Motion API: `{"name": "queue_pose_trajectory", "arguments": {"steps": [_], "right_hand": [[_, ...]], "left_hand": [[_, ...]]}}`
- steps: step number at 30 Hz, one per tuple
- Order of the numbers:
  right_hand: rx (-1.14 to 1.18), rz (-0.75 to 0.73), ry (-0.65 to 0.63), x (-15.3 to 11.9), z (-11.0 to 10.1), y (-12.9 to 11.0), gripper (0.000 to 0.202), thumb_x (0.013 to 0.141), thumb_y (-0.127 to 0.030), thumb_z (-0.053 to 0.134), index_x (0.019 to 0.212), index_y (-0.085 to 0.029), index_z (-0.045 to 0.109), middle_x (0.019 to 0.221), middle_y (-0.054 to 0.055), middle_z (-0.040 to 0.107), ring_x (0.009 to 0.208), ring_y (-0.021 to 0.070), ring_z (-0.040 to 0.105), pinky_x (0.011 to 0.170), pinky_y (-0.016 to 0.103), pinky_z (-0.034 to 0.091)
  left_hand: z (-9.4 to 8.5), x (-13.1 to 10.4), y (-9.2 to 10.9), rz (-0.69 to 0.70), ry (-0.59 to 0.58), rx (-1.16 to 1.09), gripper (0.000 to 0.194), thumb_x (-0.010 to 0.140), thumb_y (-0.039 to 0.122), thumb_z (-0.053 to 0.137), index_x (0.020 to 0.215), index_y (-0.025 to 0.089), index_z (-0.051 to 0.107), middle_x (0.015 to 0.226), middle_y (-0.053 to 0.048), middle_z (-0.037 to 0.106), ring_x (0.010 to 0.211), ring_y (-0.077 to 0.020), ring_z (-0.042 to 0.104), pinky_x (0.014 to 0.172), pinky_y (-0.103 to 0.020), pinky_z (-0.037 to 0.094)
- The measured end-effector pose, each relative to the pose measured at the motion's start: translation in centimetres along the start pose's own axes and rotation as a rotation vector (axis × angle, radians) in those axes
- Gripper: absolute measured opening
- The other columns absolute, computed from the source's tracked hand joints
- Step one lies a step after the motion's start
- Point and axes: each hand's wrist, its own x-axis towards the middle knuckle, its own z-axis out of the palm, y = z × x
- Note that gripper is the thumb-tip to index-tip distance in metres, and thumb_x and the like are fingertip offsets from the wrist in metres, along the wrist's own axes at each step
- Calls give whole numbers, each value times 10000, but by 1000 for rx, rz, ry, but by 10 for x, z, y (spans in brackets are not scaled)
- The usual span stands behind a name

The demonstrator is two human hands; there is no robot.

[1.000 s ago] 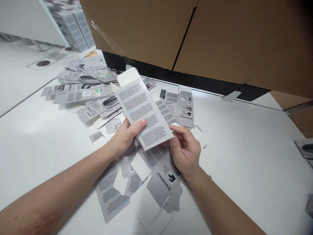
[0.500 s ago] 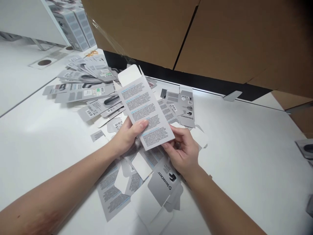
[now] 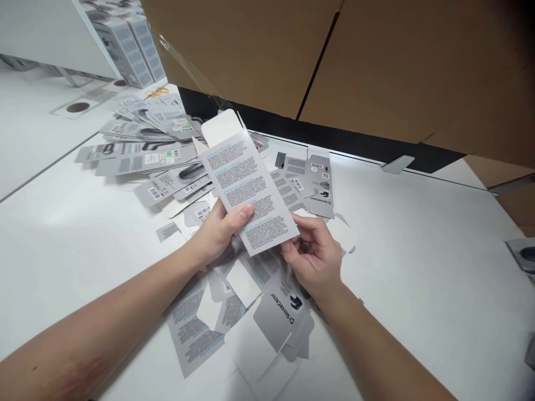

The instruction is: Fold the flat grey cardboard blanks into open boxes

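Observation:
A grey printed carton (image 3: 251,184) is held tilted above the table, its white end flap standing open at the far end. My left hand (image 3: 221,231) grips its left side, with the thumb flat on the printed face and the fingers hidden underneath. At the near right corner, my right hand (image 3: 315,256) has its thumb and fingertips closed on the carton's edge. Beneath both hands lies a loose pile of flattened cartons (image 3: 196,345), some face up with print and some showing white insides.
Fanned flat cartons (image 3: 159,122) lie at the back left, near orange rubber bands (image 3: 157,92). Assembled boxes (image 3: 125,50) stand behind them. Large brown cardboard boxes (image 3: 376,67) wall off the back. A grey bracket (image 3: 398,164) sits at the table's rear edge.
My right hand has shifted very slightly to the right at the carton's corner. The carton and my left hand stay nearly where they were.

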Motion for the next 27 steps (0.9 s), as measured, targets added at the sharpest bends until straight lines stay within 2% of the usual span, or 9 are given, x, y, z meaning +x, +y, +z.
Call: {"name": "queue_pose_trajectory", "arguments": {"steps": [4, 7, 12, 15, 18, 20, 23, 25, 27], "right_hand": [[-14, 61, -31, -3, 0, 0, 608, 926, -419, 1056, 1423, -309, 724, 778, -71, 764, 572, 162, 660, 553, 306, 604], [-19, 86, -46, -4, -1, 1, 737, 852, -451, 1118, 1446, -314, 705, 798, -53, 773, 629, 200, 719, 587, 339, 641], [-16, 86, -36, -1, -6, 5, 1037, 704, -767, 1134, 1536, -319, 706, 939, 11, 786, 669, 214, 680, 503, 344, 557], [-76, 35, 42, 5, -8, 5, 886, 834, -866, 1003, 1469, -294, 768, 959, 14, 699, 662, 186, 596, 524, 339, 533], [-186, 54, 128, 13, -9, 2, 754, 898, -883, 933, 1327, -273, 825, 1065, 36, 645, 711, 179, 576, 599, 357, 586], [-172, 104, 75, 19, -12, -2, 822, 844, -920, 946, 1325, -266, 819, 1191, 85, 689, 859, 234, 676, 689, 390, 654], [-54, 200, -113, 27, -19, -14, 887, 755, -883, 1035, 1338, -255, 806, 1251, 123, 796, 1111, 337, 789, 869, 463, 724], [9, 263, -187, 31, -24, -26, 837, 749, -793, 1089, 1324, -250, 814, 1227, 121, 856, 1122, 355, 834, 910, 498, 744], [34, 294, -202, 36, -30, -39, 748, 765, -735, 1103, 1269, -249, 840, 1186, 117, 894, 1057, 355, 866, 868, 507, 762]], "left_hand": [[-3, -2, -1, 22, -19, 70, 813, 935, 626, 1002, 1572, 239, 677, 1398, -159, 851, 1453, -457, 770, 1235, -610, 647], [-2, -2, 2, 51, -64, 81, 807, 927, 570, 1022, 1575, 246, 668, 1413, -159, 847, 1441, -441, 776, 1218, -601, 655], [5, 1, 10, 55, -89, 83, 630, 910, 542, 1029, 1390, 229, 765, 1343, -158, 871, 1344, -434, 817, 1144, -596, 682], [6, 3, 14, 45, -113, 113, 596, 860, 505, 1063, 1299, 212, 788, 1319, -159, 875, 1276, -416, 836, 1134, -595, 674], [5, 3, 13, 14, -134, 197, 723, 749, 463, 1127, 1318, 200, 767, 1313, -156, 867, 1270, -411, 828, 1147, -608, 653], [3, 1, 10, 10, -158, 276, 817, 708, 447, 1141, 1380, 196, 749, 1318, -155, 856, 1261, -409, 818, 1144, -617, 641], [2, -2, 3, 79, -183, 404, 906, 683, 452, 1147, 1454, 206, 741, 1384, -171, 820, 1291, -422, 784, 1145, -617, 623], [1, -3, -1, 129, -221, 466, 1029, 661, 491, 1169, 1540, 219, 708, 1509, -200, 765, 1392, -443, 735, 1191, -620, 594], [0, -3, -2, 150, -269, 496, 1224, 626, 546, 1194, 1665, 234, 626, 1630, -230, 686, 1480, -460, 678, 1230, -627, 570]]}}
